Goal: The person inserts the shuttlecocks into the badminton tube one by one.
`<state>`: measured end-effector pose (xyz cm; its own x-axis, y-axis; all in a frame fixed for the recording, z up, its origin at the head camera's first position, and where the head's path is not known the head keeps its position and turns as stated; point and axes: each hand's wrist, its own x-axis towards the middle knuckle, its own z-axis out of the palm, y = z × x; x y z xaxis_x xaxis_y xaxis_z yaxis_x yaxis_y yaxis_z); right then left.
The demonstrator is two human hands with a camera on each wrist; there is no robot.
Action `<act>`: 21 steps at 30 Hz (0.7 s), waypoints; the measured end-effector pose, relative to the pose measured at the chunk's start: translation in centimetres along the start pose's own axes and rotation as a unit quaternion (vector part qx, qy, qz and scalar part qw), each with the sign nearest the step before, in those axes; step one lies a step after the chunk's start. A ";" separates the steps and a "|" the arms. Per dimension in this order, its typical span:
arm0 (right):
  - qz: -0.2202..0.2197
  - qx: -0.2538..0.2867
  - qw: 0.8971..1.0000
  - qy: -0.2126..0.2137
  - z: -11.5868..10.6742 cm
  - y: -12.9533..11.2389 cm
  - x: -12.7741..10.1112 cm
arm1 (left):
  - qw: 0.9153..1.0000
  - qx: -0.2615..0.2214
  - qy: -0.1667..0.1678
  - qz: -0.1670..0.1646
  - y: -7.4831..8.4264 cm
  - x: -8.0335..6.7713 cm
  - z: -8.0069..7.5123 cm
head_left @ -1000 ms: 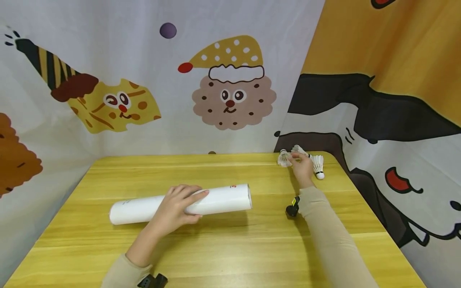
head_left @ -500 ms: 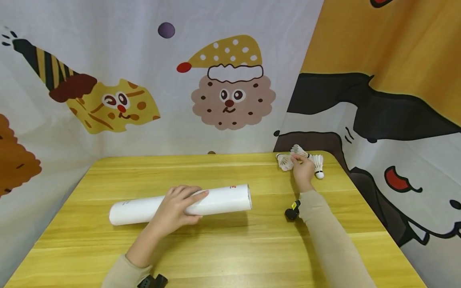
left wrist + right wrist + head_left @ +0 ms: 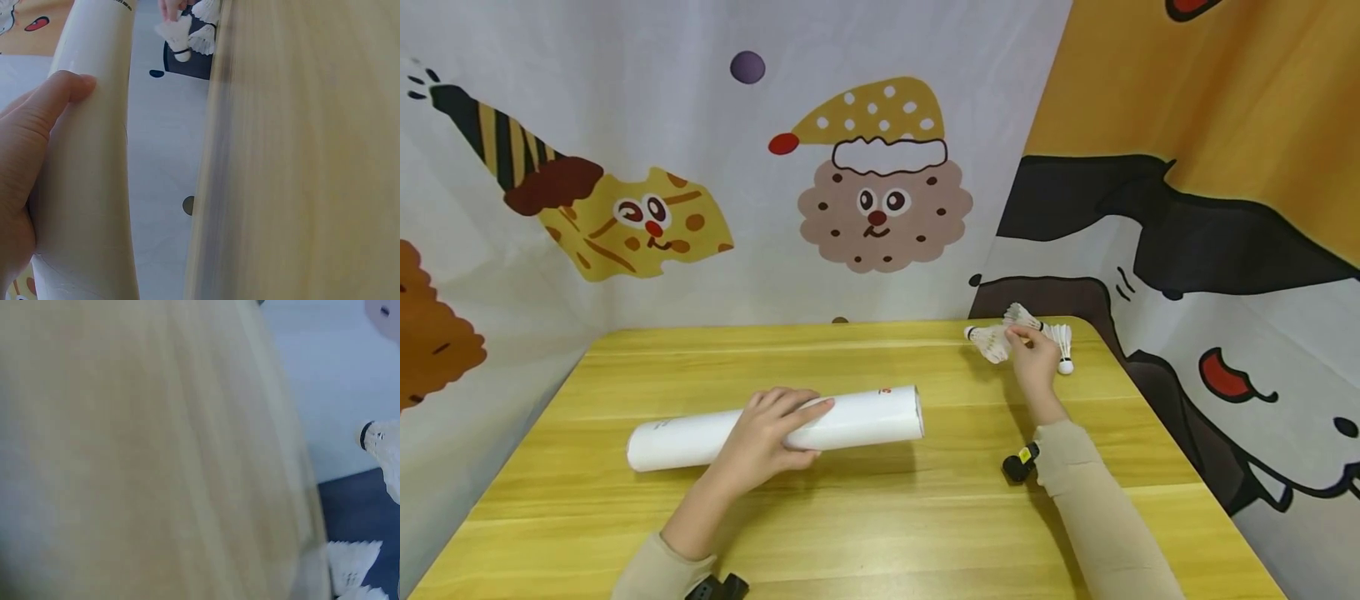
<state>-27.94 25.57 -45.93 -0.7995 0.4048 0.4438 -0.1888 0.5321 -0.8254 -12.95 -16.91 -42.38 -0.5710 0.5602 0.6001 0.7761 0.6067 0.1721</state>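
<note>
My left hand (image 3: 767, 437) grips a long white shuttlecock tube (image 3: 865, 417) around its middle, the tube lying crosswise over the table with its right end raised slightly. In the left wrist view the thumb presses along the white tube (image 3: 87, 181). At the back right, my right hand (image 3: 1036, 362) pinches a shuttlecock (image 3: 988, 342) by its feather skirt, its cork pointing left. Behind the fingers lies a second shuttlecock (image 3: 1020, 316); a third shuttlecock (image 3: 1063, 343) sits just right of the hand, cork toward me. The right wrist view catches the held shuttlecock (image 3: 386, 450) at its edge.
A wood-grain table (image 3: 925, 533) spans the area below the hands. Its back edge meets a printed cartoon curtain (image 3: 700, 292), which also wraps both sides. The loose shuttlecocks lie close to the back right corner.
My right hand has drawn back slightly, and the pinched shuttlecock has turned so its cork swings left and it comes out from the others. The left hand and tube stay put.
</note>
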 end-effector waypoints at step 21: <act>-0.103 0.181 0.974 -0.085 -4.4 -8.6 -5.5 | 1.000 -0.004 0.010 0.003 0.1 0.1 0.0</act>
<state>-19.41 22.01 -39.74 -0.8000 0.1724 0.5748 -0.5199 0.2791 -0.8073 -12.89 -16.79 -42.31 -0.5603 0.5532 0.6165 0.7823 0.5981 0.1743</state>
